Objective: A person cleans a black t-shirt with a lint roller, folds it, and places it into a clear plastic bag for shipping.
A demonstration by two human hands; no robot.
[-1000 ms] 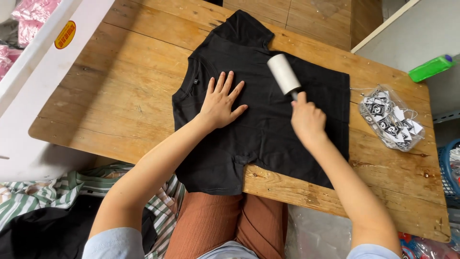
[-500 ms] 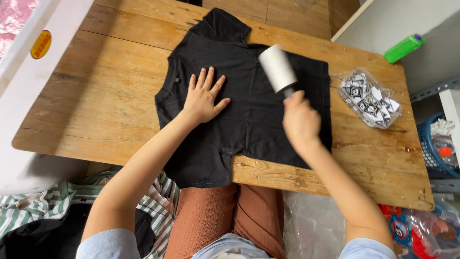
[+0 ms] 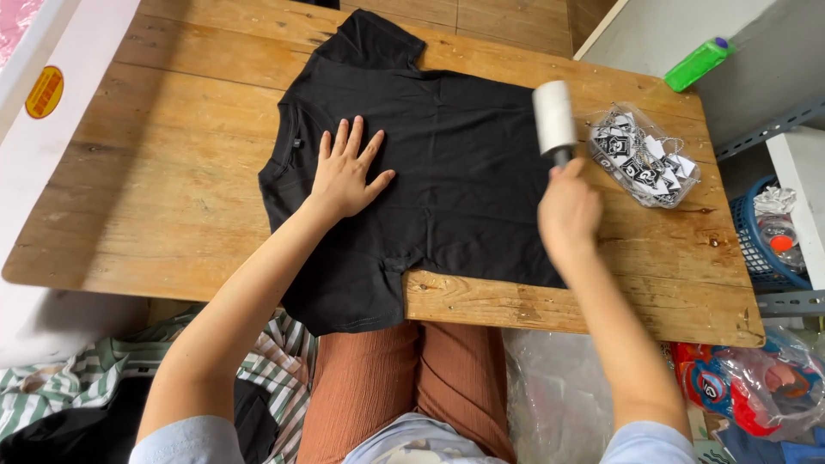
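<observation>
**Lint-rolling a black shirt flat on the table**

Black t-shirt (image 3: 447, 163) spread on the wooden table (image 3: 172, 189), near hem hanging over the edge. Left hand (image 3: 344, 172) pressed flat on the cloth, fingers spread, gripping nothing. Right hand (image 3: 567, 210) wrapped shut around the handle of the white lint roller (image 3: 554, 116), roll at the shirt's right edge beside a clear bag of tags (image 3: 644, 159). Best done with long, even strokes away from the anchoring palm, cloth kept taut, passes overlapped, light pressure to avoid dragging wrinkles.
</observation>
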